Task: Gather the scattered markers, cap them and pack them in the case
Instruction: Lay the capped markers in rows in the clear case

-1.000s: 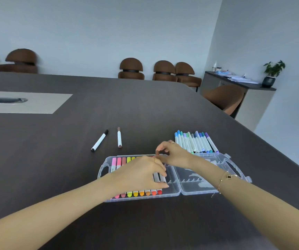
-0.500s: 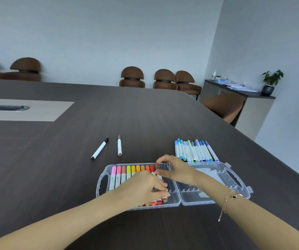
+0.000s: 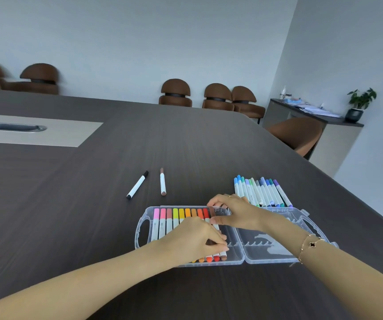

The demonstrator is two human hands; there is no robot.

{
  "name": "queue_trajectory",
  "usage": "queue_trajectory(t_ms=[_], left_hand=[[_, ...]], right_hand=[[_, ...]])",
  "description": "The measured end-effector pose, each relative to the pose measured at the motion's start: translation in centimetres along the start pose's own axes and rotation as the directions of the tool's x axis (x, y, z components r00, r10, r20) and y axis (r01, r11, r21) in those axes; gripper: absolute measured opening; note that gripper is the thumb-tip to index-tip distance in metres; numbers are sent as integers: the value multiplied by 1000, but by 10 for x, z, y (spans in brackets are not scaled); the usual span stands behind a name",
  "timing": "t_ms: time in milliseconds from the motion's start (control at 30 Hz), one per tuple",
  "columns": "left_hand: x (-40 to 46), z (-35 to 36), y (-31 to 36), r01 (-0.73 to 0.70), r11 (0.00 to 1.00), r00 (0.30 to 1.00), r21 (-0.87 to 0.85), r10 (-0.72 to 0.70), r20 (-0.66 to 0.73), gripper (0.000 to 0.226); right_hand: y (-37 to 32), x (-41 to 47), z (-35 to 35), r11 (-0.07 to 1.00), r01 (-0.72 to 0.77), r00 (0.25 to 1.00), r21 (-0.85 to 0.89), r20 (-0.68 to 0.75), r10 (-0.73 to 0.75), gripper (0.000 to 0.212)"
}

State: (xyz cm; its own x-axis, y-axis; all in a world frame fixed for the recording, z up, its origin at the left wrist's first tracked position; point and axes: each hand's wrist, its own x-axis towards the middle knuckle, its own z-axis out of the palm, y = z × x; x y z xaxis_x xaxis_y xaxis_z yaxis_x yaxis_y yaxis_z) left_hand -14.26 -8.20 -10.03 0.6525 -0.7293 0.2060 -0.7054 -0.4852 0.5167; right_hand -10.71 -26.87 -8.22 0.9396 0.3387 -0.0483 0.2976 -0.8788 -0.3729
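Clear plastic case lying open flat near the table's near edge, hinge at centre, handle cut-outs at both outer ends. Left half partly filled: row of capped warm-coloured markers, pink through orange and red to brown, seated side by side from the left end; some slots vacant at the hinge side. Right half holding no markers, moulded dividers bare.

Left hand resting over the near ends of the packed row, fingers curled and pressing on the brown marker at the row's right end. Right hand at the same marker's far end, thumb and fingers pinching or pressing it; exact contact partly hidden. Judged step: seating this marker into its slot.

Outstanding, beyond the case's far right corner: bundle of capped blue, green, grey and purple markers, lying together on the table, just touching the case edge. Further out, left of centre: black-capped marker and brown-capped marker, lying apart, both seemingly capped. Estimated progress: under half packed; case not yet closed.

Faint print on white barrels, too small to read. No legible brand elsewhere.
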Motion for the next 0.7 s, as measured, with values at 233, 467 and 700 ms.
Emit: queue_trajectory(t_ms=[233,467,700], left_hand=[[-5,-35,-19,10,990,988,-141,-32,-150,28],[-13,-68,-77,117,992,979,-51,-124,-161,25],[2,-45,-46,-234,962,972,138,235,7,29]], right_hand=[[-3,14,-21,986,-40,992,162,121,21,26],[-1,23,-16,981,-31,979,193,205,-10,33],[10,17,-1,988,71,996,140,49,-78,35]])
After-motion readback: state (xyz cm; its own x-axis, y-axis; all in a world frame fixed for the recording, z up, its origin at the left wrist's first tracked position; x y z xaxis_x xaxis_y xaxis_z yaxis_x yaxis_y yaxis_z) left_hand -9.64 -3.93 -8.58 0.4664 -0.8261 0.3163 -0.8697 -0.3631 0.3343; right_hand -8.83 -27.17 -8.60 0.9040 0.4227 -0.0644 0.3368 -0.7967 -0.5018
